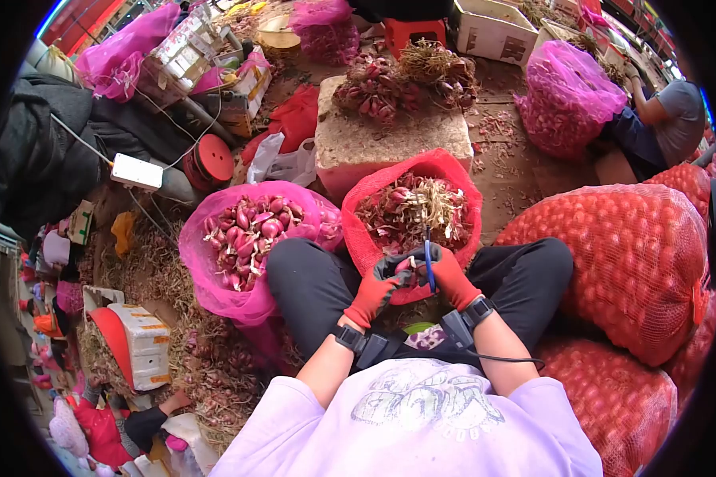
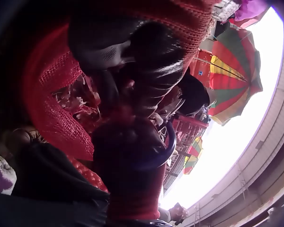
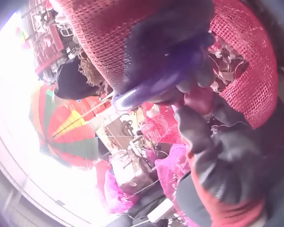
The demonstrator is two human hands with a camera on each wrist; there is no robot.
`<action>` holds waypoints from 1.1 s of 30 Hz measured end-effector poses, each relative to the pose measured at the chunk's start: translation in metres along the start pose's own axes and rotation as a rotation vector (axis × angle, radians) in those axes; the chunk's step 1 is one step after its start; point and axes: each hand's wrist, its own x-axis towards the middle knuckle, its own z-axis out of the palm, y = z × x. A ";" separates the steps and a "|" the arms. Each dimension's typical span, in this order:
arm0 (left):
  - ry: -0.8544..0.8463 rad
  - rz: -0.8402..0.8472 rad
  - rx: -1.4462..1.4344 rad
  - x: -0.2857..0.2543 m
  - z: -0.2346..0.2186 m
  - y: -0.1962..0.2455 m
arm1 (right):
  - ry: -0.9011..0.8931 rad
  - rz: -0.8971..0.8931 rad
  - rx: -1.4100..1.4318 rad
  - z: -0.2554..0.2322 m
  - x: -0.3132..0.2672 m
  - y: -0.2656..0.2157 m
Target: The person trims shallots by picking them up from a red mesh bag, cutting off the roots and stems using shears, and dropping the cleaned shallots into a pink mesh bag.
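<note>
R hand [image 1: 451, 276], in a red/black glove, grips a blue-handled knife [image 1: 428, 258], blade end up, handle curled in fingers; in the R wrist view the blue handle [image 3: 161, 78] crosses under the dark fingertips. L hand [image 1: 380, 285], same glove type, pinches a shallot [image 1: 410, 265] betw thumb + fingers, right against the knife; hands touch at mid-lap. In the L wrist view the glove [image 2: 132, 179] is dark and blurred, shallot can't be made out there. Both hands sit just over the near rim of a red mesh sack [image 1: 370, 191], open-mouthed, w/ trimmed tops, skins and roots inside, standing betw the knees of the seated person in black trousers [image 1: 314, 282] and lilac shirt [image 1: 422, 421]. L of it, touching, a pink mesh bag [image 1: 195, 254] holds peeled-looking purple shallots. Beyond the sack: a stone block [image 1: 358, 143] w/ bunched shallots w/ roots on top. R side: big full orange-red sacks [image 1: 628, 254], one behind the R knee, more below it. Far R, another person [image 1: 672, 119] sits by a pink bag [image 1: 569, 95]. L side: dry skins on the floor, white crate [image 1: 147, 342], red reel [image 1: 212, 159], white box on a cable [image 1: 137, 172]. Wrist views also show a striped umbrella [image 2: 234, 75] overhead.
</note>
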 end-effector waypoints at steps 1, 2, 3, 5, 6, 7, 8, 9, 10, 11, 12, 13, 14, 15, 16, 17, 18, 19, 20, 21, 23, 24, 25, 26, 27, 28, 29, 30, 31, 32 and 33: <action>0.002 0.040 0.029 0.001 -0.003 -0.003 | -0.015 0.016 -0.014 0.001 0.001 0.000; 0.002 0.077 0.058 0.000 -0.004 -0.008 | -0.027 0.032 -0.028 0.003 0.001 -0.001; -0.001 0.113 0.087 -0.001 0.001 -0.003 | -0.036 0.047 -0.041 0.005 0.000 -0.004; -0.022 0.069 0.132 -0.009 0.010 0.008 | -0.036 0.050 -0.075 0.009 -0.007 -0.014; -0.031 0.048 0.155 -0.012 0.015 0.015 | -0.038 0.051 -0.093 0.010 -0.009 -0.017; -0.028 0.026 0.150 -0.012 0.014 0.014 | -0.058 0.017 -0.154 0.006 -0.008 -0.016; -0.024 0.004 0.145 -0.011 0.011 0.012 | -0.078 -0.016 -0.215 0.001 -0.004 -0.012; -0.019 -0.018 0.140 -0.011 0.009 0.012 | -0.099 -0.050 -0.274 -0.003 0.000 -0.006; -0.002 -0.042 0.143 -0.011 0.009 0.011 | 0.005 -0.140 -0.560 -0.004 0.004 0.000; 0.013 -0.066 0.145 -0.010 0.010 0.011 | 0.113 -0.230 -0.845 -0.004 0.008 0.008; 0.023 -0.089 0.149 -0.008 0.011 0.012 | 0.229 -0.321 -1.129 -0.004 0.011 0.011; 0.015 -0.091 0.111 -0.005 0.012 0.013 | 0.315 -0.295 -1.038 -0.004 0.015 0.013; 0.012 -0.095 0.071 -0.004 0.013 0.014 | 0.395 -0.265 -0.944 -0.002 0.018 0.016; 0.011 -0.097 0.033 -0.004 0.013 0.014 | 0.471 -0.237 -0.849 -0.001 0.021 0.018; 0.005 -0.071 -0.014 -0.004 0.009 0.011 | 0.608 -0.175 -0.949 0.000 0.026 0.020; -0.003 -0.048 -0.061 -0.003 0.001 0.003 | 0.555 -0.196 -0.758 -0.008 0.032 0.028; -0.013 -0.026 -0.108 -0.003 0.000 0.003 | 0.502 -0.215 -0.570 -0.013 0.032 0.023; -0.010 -0.015 -0.156 -0.003 -0.001 0.002 | 0.449 -0.230 -0.384 -0.016 0.032 0.019; -0.009 -0.006 -0.205 -0.002 -0.002 0.001 | 0.272 -0.075 0.034 -0.021 0.021 0.016; -0.010 0.005 -0.255 -0.001 0.000 0.003 | 0.231 -0.075 0.047 -0.016 0.015 0.009; -0.051 0.013 -0.329 0.002 0.000 0.002 | 0.147 -0.080 0.070 -0.011 0.007 0.005; -0.028 -0.001 -0.343 0.004 -0.001 0.002 | 0.099 -0.055 0.078 -0.011 0.005 0.004; -0.004 -0.016 -0.357 0.004 -0.001 0.002 | 0.097 -0.117 0.017 -0.009 0.002 0.005; 0.019 -0.044 -0.303 0.003 -0.003 0.002 | 0.097 -0.178 -0.042 -0.004 -0.003 0.006; 0.041 -0.071 -0.249 -0.002 0.004 0.013 | 0.097 -0.240 -0.103 0.002 -0.007 0.000; 0.062 -0.099 -0.194 -0.005 0.009 0.019 | 0.101 -0.211 -0.192 0.007 -0.010 -0.004; 0.056 -0.111 -0.193 -0.007 0.011 0.020 | 0.086 -0.215 -0.215 0.009 -0.010 -0.002; 0.052 -0.122 -0.192 -0.009 0.014 0.019 | 0.070 -0.220 -0.238 0.010 -0.008 0.002; 0.047 -0.132 -0.192 -0.011 0.015 0.018 | 0.053 -0.225 -0.262 0.010 -0.006 0.005; -0.019 -0.138 -0.242 -0.009 0.006 0.010 | 0.020 -0.206 -0.244 0.009 -0.004 0.006; -0.084 -0.144 -0.293 -0.004 -0.010 -0.004 | -0.016 -0.159 -0.176 0.007 -0.004 0.003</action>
